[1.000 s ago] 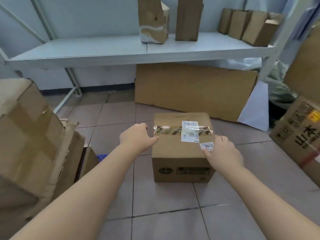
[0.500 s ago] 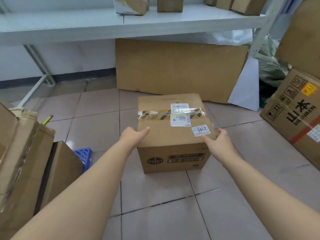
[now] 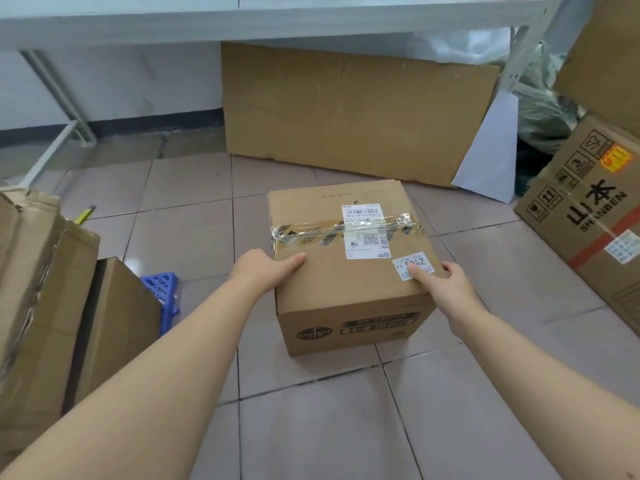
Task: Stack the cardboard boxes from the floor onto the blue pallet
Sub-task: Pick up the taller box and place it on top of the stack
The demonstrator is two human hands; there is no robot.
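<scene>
1. A taped cardboard box (image 3: 349, 268) is seen on the tiled floor (image 3: 311, 427), in front of a flattened cardboard sheet (image 3: 353, 109) leaned under a white shelf (image 3: 242, 22); whether its base is off the tiles cannot be told.
2. The box is gripped at opposite sides near its front top edge, probably so that it can be lifted level.
3. The left hand (image 3: 263, 271) is laid partly open on the left top corner, thumb across the top, the fingers hidden down the side.
4. The right hand (image 3: 443, 289) is curled over the right top corner, its thumb resting on a small numbered sticker (image 3: 414, 265).
5. Only a corner of the blue pallet (image 3: 162, 292) shows at the left, behind stacked boxes (image 3: 52, 299).
6. A printed carton (image 3: 595, 216) is tilted at the right, well apart.
</scene>
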